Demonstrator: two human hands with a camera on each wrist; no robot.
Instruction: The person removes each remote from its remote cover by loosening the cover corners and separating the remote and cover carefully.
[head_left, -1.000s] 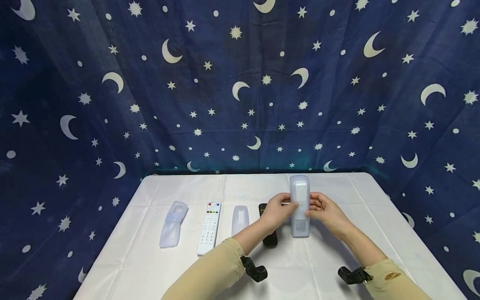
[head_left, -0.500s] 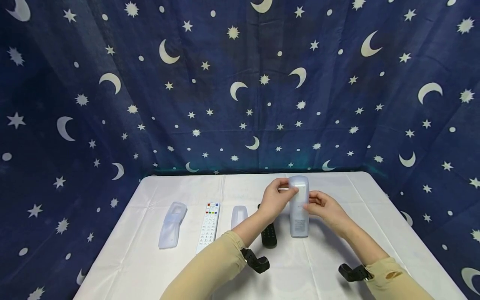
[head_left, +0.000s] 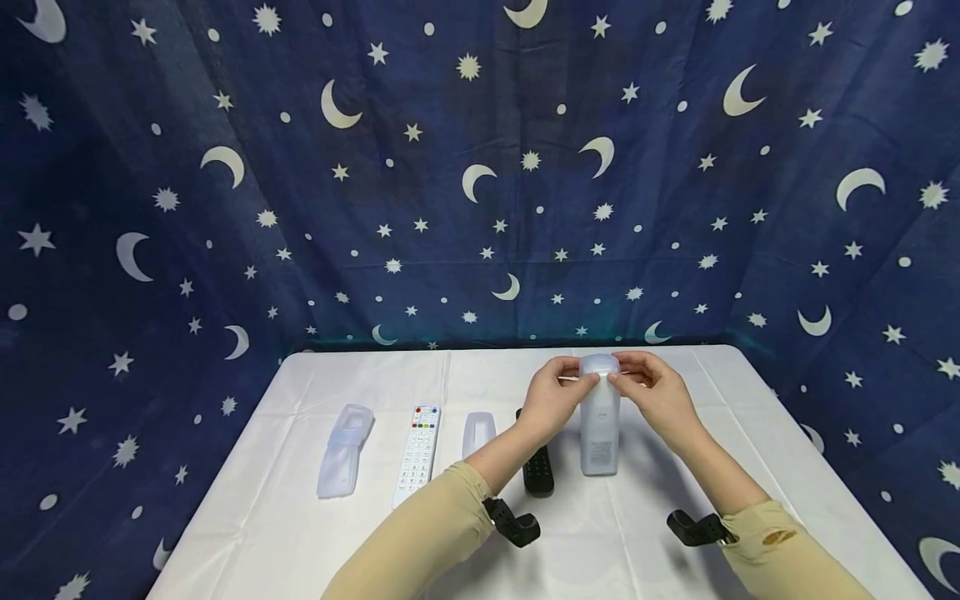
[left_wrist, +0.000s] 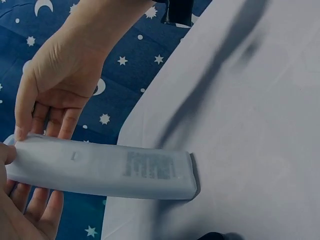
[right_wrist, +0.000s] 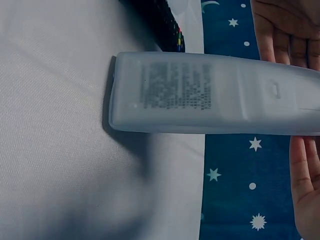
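A remote control in a translucent silicone cover stands on end, its back with a printed label facing me. My left hand pinches its upper left edge, thumb on the back. At the upper right edge my right hand pinches it the same way. In the left wrist view the covered remote runs sideways between both hands, its lower end at the tabletop. The right wrist view shows the label on the covered remote clearly; its top end is cut off there.
A black remote lies partly behind my left forearm. Left of it are a translucent cover, a white remote and another, folded-looking cover. All lie on the white-covered table, with a starry curtain behind.
My left hand has moved up the covered remote to its top. Later my right hand has also moved up, level with the left. The covered remote has stayed in place.
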